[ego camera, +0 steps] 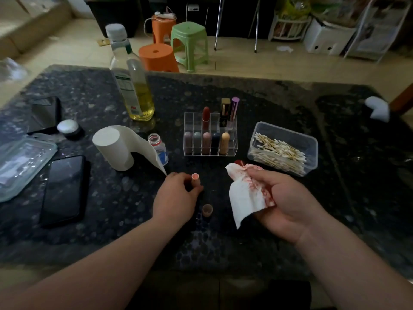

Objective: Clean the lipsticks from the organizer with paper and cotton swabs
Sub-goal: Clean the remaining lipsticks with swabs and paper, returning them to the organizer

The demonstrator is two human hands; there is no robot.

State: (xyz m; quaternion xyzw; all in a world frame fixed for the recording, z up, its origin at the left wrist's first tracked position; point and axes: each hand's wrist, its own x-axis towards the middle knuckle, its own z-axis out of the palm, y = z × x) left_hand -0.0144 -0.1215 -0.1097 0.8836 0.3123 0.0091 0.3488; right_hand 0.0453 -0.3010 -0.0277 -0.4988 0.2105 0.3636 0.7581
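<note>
My left hand pinches an uncapped peach lipstick that stands upright on the dark table. Its cap stands open-end up just in front of it. In my right hand I grip a crumpled white paper smeared with red; a dark red tip shows at the paper's far edge. Beyond my hands stands the clear organizer, with several lipsticks in its front row and three taller ones behind. A clear tub of cotton swabs lies to its right.
A paper roll with a loose sheet stands at the left, a small open bottle beside it and an oil bottle behind. A phone and a plastic lid lie far left. Stools stand past the table.
</note>
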